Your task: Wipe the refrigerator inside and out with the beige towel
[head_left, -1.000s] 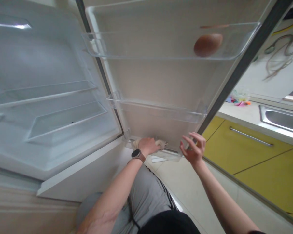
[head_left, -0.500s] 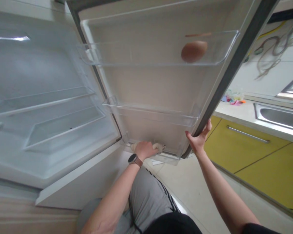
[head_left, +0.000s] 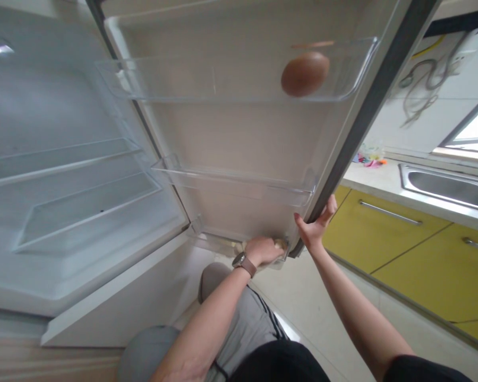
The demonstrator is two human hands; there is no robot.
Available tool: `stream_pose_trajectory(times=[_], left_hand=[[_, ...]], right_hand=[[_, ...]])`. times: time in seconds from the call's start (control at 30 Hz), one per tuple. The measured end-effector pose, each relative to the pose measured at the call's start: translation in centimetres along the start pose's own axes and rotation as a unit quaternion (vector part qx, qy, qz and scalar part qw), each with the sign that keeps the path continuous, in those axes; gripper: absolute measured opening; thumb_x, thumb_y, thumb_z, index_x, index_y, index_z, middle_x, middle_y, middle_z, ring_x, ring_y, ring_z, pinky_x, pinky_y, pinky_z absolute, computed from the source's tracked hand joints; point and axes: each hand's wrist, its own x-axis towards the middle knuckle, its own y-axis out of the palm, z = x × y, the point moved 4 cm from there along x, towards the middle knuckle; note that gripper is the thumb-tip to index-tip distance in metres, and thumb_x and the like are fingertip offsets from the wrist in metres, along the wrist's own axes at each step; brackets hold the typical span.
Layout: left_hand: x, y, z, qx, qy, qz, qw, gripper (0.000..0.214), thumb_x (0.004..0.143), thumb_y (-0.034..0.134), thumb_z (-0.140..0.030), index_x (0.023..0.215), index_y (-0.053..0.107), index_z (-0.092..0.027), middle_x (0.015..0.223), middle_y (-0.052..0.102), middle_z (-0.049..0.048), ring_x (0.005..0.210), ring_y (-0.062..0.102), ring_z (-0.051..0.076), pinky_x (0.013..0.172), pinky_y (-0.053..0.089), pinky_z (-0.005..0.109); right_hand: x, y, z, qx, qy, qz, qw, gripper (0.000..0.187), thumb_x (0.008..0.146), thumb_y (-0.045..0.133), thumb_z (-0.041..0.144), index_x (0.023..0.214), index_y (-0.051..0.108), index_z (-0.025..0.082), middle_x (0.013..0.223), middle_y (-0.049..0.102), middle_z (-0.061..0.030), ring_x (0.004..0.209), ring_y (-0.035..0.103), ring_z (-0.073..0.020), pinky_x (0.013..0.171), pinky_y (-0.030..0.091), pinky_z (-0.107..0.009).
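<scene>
My left hand [head_left: 263, 250], with a watch on its wrist, reaches into the bottom shelf [head_left: 211, 243] of the open fridge door [head_left: 239, 130]. Its fingers close on a pale cloth [head_left: 279, 245], mostly hidden by the hand, at the shelf's right end. My right hand [head_left: 315, 225] grips the dark edge of the door, thumb on the inner side and fingers around the outside. Above, a clear middle shelf [head_left: 239, 183] crosses the door. A brown egg-like object [head_left: 305, 74] sits at the right of the top clear shelf [head_left: 175, 85].
The fridge interior [head_left: 63, 233] with glass shelves lies open at left, above a white lower door or panel [head_left: 115, 297]. At right are yellow cabinets [head_left: 382, 239], a steel sink [head_left: 450, 185], colourful small items [head_left: 370, 159] on the counter, and hanging hoses [head_left: 426, 79].
My left hand has slid right along the bottom door shelf with the cloth. My right hand keeps its hold on the door edge. The view has shifted slightly.
</scene>
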Motion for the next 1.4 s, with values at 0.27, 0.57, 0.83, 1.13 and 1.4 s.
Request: stream_pose_trajectory(times=[0.27, 0.57, 0.83, 1.13, 1.4], left_hand=[[-0.3, -0.4, 2.1, -0.065, 0.056, 0.027, 0.996, 0.052, 0.091, 0.055, -0.060, 0.091, 0.083, -0.016, 0.099, 0.080, 0.0150, 0.092, 0.074, 0.029, 0.074, 0.049, 0.030], [-1.3, -0.9, 3.0, -0.077, 0.042, -0.023, 0.996, 0.052, 0.093, 0.053, -0.059, 0.093, 0.082, -0.016, 0.098, 0.080, 0.0144, 0.090, 0.074, 0.028, 0.071, 0.046, 0.029], [-2.7, 1.5, 3.6, 0.053, 0.034, -0.172, 0.983, 0.047, 0.097, 0.052, -0.059, 0.097, 0.081, -0.022, 0.096, 0.079, 0.0137, 0.094, 0.076, 0.031, 0.086, 0.054, 0.038], [-7.5, 1.2, 18.5, -0.120, 0.015, -0.396, 0.910, 0.037, 0.077, 0.070, -0.043, 0.104, 0.075, -0.018, 0.119, 0.076, 0.0177, 0.122, 0.068, 0.035, 0.115, 0.049, 0.047], [-13.8, 0.4, 27.4, -0.317, -0.321, -0.625, 0.636, 0.050, 0.090, 0.042, -0.056, 0.094, 0.069, -0.014, 0.101, 0.076, 0.0223, 0.106, 0.074, 0.038, 0.088, 0.059, 0.045]], right_hand=[[-0.2, -0.3, 0.4, -0.020, -0.019, -0.005, 1.000, 0.106, 0.078, 0.076, 0.066, 0.162, 0.025, 0.027, 0.161, 0.033, -0.0169, 0.156, 0.032, -0.0361, 0.125, 0.030, -0.065], [-0.2, -0.2, 0.3, -0.020, -0.013, -0.002, 1.000, 0.107, 0.075, 0.079, 0.064, 0.161, 0.025, 0.028, 0.163, 0.031, -0.0172, 0.158, 0.030, -0.0372, 0.125, 0.029, -0.066], [0.1, 0.3, -0.6, -0.005, -0.020, 0.005, 1.000, 0.108, 0.076, 0.080, 0.061, 0.162, 0.024, 0.029, 0.164, 0.030, -0.0169, 0.158, 0.029, -0.0377, 0.125, 0.029, -0.066], [-0.2, 0.3, -0.6, 0.000, 0.006, 0.001, 1.000, 0.107, 0.073, 0.082, 0.063, 0.158, 0.028, 0.027, 0.164, 0.030, -0.0184, 0.157, 0.031, -0.0365, 0.125, 0.031, -0.064], [-0.2, 0.0, 0.0, 0.013, -0.009, -0.001, 1.000, 0.104, 0.075, 0.083, 0.057, 0.159, 0.030, 0.026, 0.164, 0.031, -0.0185, 0.159, 0.029, -0.0362, 0.126, 0.030, -0.064]])
